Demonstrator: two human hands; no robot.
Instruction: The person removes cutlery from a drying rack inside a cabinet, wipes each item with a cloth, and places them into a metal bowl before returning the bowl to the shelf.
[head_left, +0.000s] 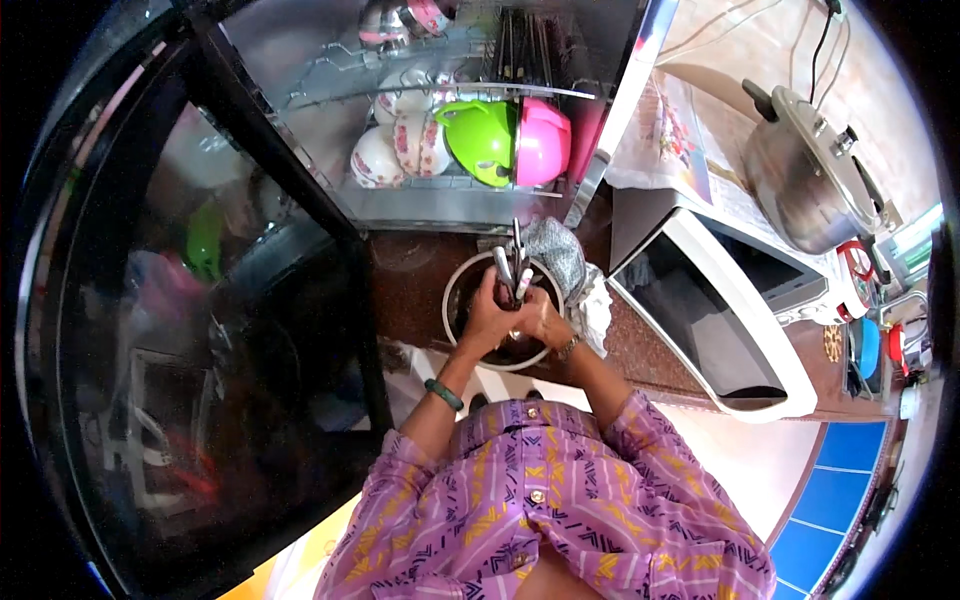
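Observation:
My left hand (487, 319) and my right hand (541, 319) meet over a round pot or basin (449, 300) with a pale rim, on the brown countertop. Both are closed around a bundle of metal utensils (504, 268), whose handles point away from me; one handle (524, 282) is white with a pattern. The lower ends of the bundle are hidden by my fingers. What lies inside the dark vessel is hard to tell. A grey patterned cloth (556, 255) and a white cloth (594, 313) lie against its right side.
Ahead stands an open dish cabinet with floral bowls (377, 157), a green colander (484, 142) and a pink one (541, 142). Its dark glass door (285, 337) swings out at left. At right, a microwave oven's open door (720, 330) juts over the counter; a pressure cooker (806, 176) sits on top.

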